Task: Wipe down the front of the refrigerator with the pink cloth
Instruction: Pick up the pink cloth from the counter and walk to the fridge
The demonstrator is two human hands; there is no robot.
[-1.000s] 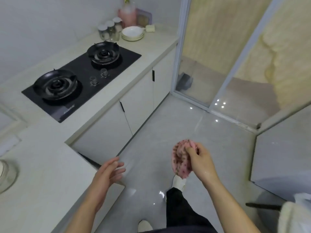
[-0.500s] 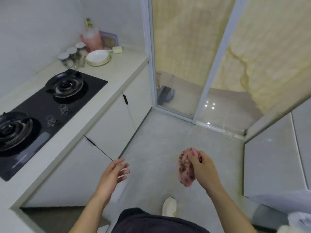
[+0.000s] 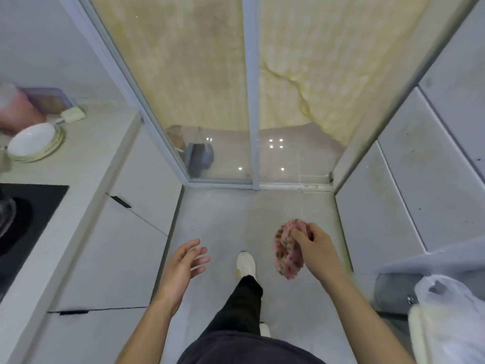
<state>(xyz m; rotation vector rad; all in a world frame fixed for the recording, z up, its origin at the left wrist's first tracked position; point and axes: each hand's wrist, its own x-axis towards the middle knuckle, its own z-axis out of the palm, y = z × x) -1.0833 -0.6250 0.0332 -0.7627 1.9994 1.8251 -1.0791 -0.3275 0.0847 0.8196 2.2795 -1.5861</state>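
The pink cloth, bunched and dotted with darker spots, hangs in the air over the grey floor. My right hand grips it from the right, fingers curled round its top. My left hand is held out in front of me at about the same height, fingers straight and spread, holding nothing. Tall grey panels with thin seams fill the right side; they look like the refrigerator front. The cloth is a short way left of them and does not touch them.
A light counter with white cabinet doors runs along the left and carries a black hob and stacked plates. A sliding glass door closes the far end. A white plastic bag sits at lower right.
The view has swung right: the hob has slid off to the left and the glass door and grey panels are now centred. Both hands keep their pose, cloth still held.
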